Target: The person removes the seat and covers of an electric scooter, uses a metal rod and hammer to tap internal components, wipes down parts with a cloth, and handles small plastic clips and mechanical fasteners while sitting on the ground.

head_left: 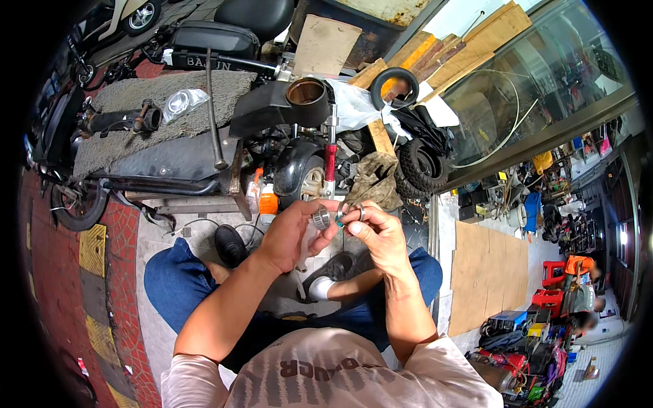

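Workshop floor, seen from above; table at upper left, the biggest piece, a shaggy grey mat spread over much of its top. Brown cardboard sheet flat on the floor, right of centre. Stack of wooden boards leans at upper right. Black housing with a round, brown-lined opening sits at upper centre; below it, a small black-tyred wheel, with a red shock absorber just to its right. Metal bar stands near-vertical in the frame across the right part of the mat. Knobby tyre rests right of centre, a smooth smaller tyre above it. Dark pipe-like part lies on the mat, upper left. Both hands meet mid-frame: left hand is closed narrowly, fingers curled about its part; right hand has thumb and fingers bunched close. Orange-labelled bottle stands just above the left hand. Clear-wrapped ring lies on the mat, right of the pipe-like part. Ribbed metal ring, frame centre, is held in the left hand. Smallest: thin metal ring at the right hand's fingers, pinched or looped on one, cannot tell which.
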Demonstrator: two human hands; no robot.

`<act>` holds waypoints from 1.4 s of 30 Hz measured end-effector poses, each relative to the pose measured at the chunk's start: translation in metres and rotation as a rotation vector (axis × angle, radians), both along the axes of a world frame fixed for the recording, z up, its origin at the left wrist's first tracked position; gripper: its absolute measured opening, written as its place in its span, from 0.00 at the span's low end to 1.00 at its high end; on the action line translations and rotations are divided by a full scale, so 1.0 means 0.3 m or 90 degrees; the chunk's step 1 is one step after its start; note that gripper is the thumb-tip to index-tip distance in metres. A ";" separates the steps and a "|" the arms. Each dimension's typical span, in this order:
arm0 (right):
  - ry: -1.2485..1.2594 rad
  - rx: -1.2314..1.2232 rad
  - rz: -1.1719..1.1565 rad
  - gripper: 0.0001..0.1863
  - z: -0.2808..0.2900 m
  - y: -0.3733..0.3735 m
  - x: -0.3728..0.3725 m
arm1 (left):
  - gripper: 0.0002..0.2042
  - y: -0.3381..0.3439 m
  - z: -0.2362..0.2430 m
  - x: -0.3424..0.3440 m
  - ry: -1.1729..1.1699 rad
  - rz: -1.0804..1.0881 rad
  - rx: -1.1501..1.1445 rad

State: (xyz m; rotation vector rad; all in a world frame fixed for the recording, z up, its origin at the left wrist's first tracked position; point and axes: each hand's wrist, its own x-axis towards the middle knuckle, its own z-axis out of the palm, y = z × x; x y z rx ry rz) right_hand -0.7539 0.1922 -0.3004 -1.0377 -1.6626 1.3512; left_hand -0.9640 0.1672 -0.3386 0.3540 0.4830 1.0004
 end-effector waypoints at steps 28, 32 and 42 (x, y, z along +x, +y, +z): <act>-0.016 0.086 0.016 0.08 0.058 -0.049 -0.086 | 0.16 -0.020 0.023 0.007 -0.092 -0.015 0.036; 0.224 -0.163 -0.028 0.10 0.053 -0.047 -0.090 | 0.12 -0.028 0.039 0.011 0.020 0.044 0.120; 0.514 -0.442 -0.006 0.21 0.031 -0.024 -0.069 | 0.05 -0.034 0.044 0.032 0.228 0.098 0.228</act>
